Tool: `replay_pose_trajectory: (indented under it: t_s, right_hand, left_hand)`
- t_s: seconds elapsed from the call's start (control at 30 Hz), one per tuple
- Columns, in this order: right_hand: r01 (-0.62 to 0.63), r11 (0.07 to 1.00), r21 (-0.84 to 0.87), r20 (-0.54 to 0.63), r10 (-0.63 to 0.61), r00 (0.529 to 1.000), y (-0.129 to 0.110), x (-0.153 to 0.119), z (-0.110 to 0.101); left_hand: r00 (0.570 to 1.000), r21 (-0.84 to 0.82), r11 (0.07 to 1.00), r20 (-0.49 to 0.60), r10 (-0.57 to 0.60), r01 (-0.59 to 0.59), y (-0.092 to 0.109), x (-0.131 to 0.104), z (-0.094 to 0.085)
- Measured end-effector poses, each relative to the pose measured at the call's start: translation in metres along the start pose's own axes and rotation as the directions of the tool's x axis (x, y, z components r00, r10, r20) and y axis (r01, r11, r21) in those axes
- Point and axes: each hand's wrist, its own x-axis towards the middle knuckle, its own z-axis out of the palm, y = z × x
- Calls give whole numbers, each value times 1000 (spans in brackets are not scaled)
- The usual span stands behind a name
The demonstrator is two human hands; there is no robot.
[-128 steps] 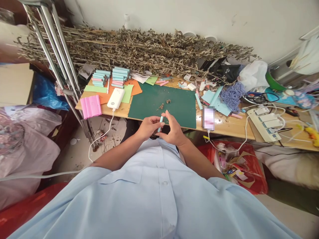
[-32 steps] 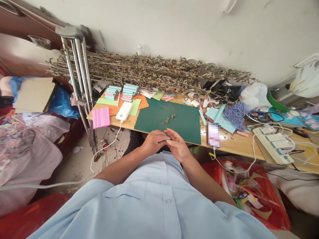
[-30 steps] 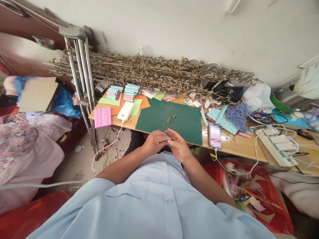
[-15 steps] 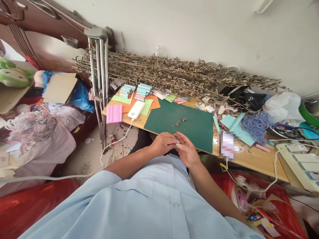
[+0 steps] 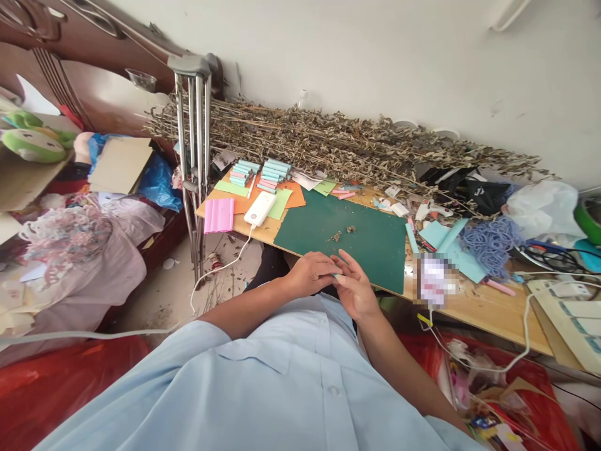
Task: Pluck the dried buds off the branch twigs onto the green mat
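In front of my shirt, at the near edge of the green cutting mat (image 5: 370, 250), my two hands meet. Between the fingertips shows the end of a small pale-blue paper roll (image 5: 337, 275), mostly hidden by the fingers. My left hand (image 5: 307, 275) is closed, its fingers bent over the piece from the left. My right hand (image 5: 357, 293) pinches it from the right with thumb and fingers, the index finger raised a little. Small heaps of dry brown leaf crumbs (image 5: 350, 229) lie on the mat beyond the hands.
Stacked pale-blue and pink paper rolls (image 5: 276, 169), a white power bank (image 5: 260, 208) with a cable and folded pink paper (image 5: 219, 215) are on the left. Dried plant stalks (image 5: 328, 134) line the wall. Crutches (image 5: 193, 125) stand left; blue yarn (image 5: 491, 241) and a power strip (image 5: 570, 316) lie right.
The view has shifted slightly, so the scene sits a little further right. Both hands keep hold of the small roll, with only slight finger movement.
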Motion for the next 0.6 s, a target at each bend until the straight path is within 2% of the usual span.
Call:
replay_pose_trajectory:
  t_s: [0.23,0.37,0.43,0.5,0.57,0.6]
  right_hand:
    - [51,997,-53,36,-49,998,4,1,-3]
    - [167,973,-162,82,-155,985,8,7,-11]
    - [271,919,-285,87,-257,963,5,14,-20]
    - [402,766,-501,87,-418,904,-1,22,-35]
    - [485,474,-735,133,-602,788,-10,31,-54]
    - [486,310,-817,179,-665,725,-15,36,-64]
  left_hand:
    - [1000,2,1000,24,5,-5,-2,0,-5]
    - [1000,-27,999,-5,-18,18,-7,0,-9]
    - [997,-31,998,-37,-62,61,-10,0,-11]
    - [987,-38,991,-94,-131,128,-14,0,-14]
    - [970,-64,980,-150,-194,186,-19,2,-21]
    - [960,-78,974,-173,-222,212,-21,3,-26]
